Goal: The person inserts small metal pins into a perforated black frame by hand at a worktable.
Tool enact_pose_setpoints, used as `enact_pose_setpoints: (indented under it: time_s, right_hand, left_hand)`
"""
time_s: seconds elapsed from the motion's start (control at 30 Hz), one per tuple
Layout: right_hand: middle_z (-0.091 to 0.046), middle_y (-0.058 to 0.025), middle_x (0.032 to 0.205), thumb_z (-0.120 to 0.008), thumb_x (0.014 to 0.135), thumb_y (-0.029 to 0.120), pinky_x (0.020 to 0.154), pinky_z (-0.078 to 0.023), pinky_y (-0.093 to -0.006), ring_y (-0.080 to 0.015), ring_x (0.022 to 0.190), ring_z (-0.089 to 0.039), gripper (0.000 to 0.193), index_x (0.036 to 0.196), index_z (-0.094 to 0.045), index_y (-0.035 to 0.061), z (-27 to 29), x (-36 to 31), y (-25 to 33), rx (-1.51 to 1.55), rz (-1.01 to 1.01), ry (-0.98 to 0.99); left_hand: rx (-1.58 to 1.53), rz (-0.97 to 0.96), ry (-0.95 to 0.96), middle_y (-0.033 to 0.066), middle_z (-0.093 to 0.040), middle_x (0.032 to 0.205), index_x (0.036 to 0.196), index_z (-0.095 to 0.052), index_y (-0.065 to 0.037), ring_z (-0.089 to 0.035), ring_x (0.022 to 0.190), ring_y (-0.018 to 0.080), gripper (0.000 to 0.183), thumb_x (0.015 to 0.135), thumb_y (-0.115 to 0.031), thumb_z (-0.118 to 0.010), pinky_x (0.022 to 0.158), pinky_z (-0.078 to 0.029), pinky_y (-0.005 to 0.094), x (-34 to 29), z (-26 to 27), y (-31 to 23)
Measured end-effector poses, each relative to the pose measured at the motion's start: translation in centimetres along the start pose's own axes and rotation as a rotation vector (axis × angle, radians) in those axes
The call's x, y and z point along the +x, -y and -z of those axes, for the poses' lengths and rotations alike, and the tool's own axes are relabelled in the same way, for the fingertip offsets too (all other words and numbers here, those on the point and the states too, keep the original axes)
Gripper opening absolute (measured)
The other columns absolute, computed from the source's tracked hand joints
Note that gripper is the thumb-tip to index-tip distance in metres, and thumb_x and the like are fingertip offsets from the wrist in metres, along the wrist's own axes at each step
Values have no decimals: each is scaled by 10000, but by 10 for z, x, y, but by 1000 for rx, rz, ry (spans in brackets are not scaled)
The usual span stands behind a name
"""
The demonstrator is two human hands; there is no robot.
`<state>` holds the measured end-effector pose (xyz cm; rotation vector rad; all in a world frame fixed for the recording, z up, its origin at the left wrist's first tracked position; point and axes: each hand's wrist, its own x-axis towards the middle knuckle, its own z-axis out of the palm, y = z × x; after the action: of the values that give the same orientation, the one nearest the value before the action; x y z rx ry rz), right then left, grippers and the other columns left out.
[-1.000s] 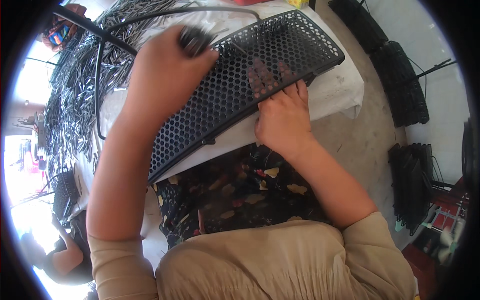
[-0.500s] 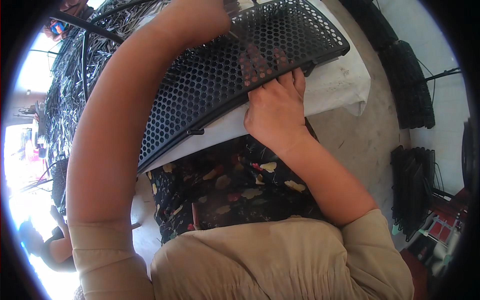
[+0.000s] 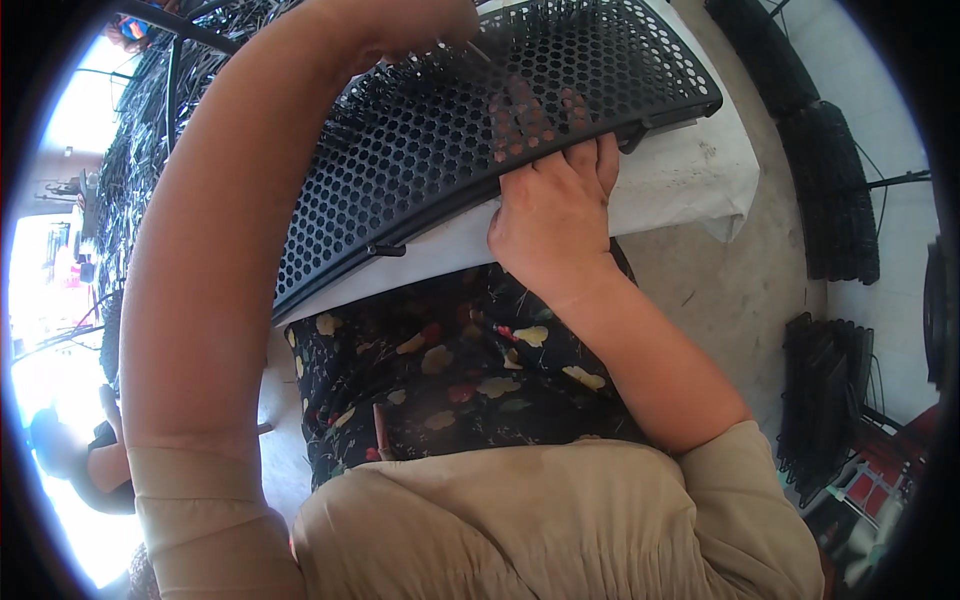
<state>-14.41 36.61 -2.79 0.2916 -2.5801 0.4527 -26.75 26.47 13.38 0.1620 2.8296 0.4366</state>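
A curved black perforated panel [image 3: 400,165] lies tilted over a white-covered table in front of me. My left hand [image 3: 435,25] is closed above its far part, partly cut off by the top edge. From its fingers a thin metal tool [image 3: 482,50] points down at the holes; its kind is unclear. Black strands [image 3: 400,78] stand in tufts on the panel near that hand. My right hand [image 3: 553,205] holds the near rim, its fingers stretched beneath the panel and showing through the holes. The right thumb is hidden.
A heap of shiny black strips [image 3: 135,200] lies at the left behind dark metal bars [image 3: 180,40]. White cloth [image 3: 690,175] hangs past the table's right corner. Black stacked panels [image 3: 825,190] stand along the right wall. Another person's arm [image 3: 108,465] shows at lower left.
My left hand has shifted slightly right and upward with the thin tool. The panel sits a little further right in the view; my right hand keeps its place at the rim.
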Motion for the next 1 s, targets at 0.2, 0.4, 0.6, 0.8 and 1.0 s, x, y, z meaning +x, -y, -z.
enact_pose_setpoints:
  time_s: [0.2, 0.4, 0.6, 0.8, 1.0]
  right_hand:
    - [-447, -174, 1435, -651, 716, 77, 1149, -141, -593, -447, 1336, -340, 582, 1289, -570, 16, 3, 2, 1, 53, 2, 9]
    - [-438, -218, 1423, -641, 725, 76, 1145, -136, -598, -453, 1331, -323, 573, 1288, -565, 2, -2, -1, -3, 49, 6, -7]
    - [-415, -213, 1448, -622, 711, 78, 1149, -121, -590, -443, 1355, -298, 641, 1344, -528, 24, -7, -2, 0, 60, -12, -7]
    - [-447, -222, 1403, -607, 725, 75, 1132, -145, -605, -465, 1314, -327, 570, 1285, -557, -19, -4, -2, -1, 61, -19, -21]
    - [-445, -223, 1395, -598, 724, 85, 1126, -150, -607, -459, 1311, -317, 566, 1279, -556, -20, -6, -3, 0, 39, -17, -32]
  left_hand:
    - [7, -39, -60, 219, -694, 950, 1032, -660, 79, -672, 840, 298, 334, 775, -134, -687, 792, -527, 399, 1, 0, 11]
    - [-85, 20, -143, 230, -693, 923, 993, -664, 77, -669, 820, 318, 312, 765, -136, -678, 781, -519, 407, -12, 1, 6]
    - [66, -136, -178, 279, -678, 937, 958, -674, 79, -673, 875, 372, 289, 764, -133, -648, 815, -515, 427, -9, -1, 5]
    - [-59, -483, -334, 297, -669, 964, 957, -679, 75, -660, 931, 418, 288, 768, -133, -618, 868, -511, 435, -17, -19, 25]
    - [55, -231, -171, 304, -666, 970, 946, -685, 70, -659, 944, 416, 283, 777, -143, -611, 878, -511, 429, -6, -10, -3]
